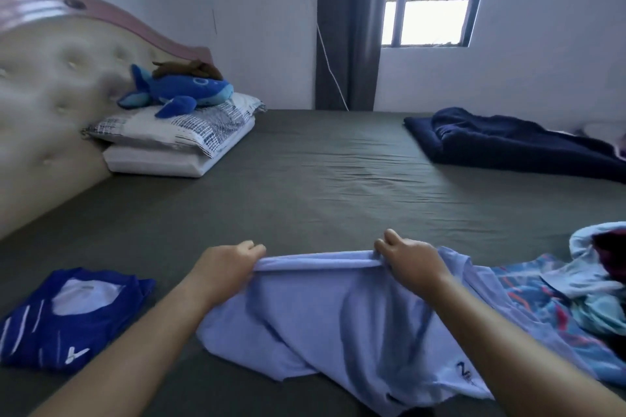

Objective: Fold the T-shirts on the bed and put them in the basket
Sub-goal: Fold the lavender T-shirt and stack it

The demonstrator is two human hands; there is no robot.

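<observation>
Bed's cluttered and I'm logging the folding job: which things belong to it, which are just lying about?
Job: light blue shirt held by left hand and right hand; folded blue shirt; shirt pile.
Lying about: plush whale, pillows, navy blanket.

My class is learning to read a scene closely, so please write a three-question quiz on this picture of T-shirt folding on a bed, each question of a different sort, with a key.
1. True or false: the left hand and the right hand both grip the far edge of the light blue T-shirt.
2. The folded dark blue T-shirt lies: A) on the pillows, B) on the bed sheet left of the person's arms, C) under the window.
3. Fill in: on the pillows lies a blue plush ____.

Key: 1 true; 2 B; 3 whale.
</observation>
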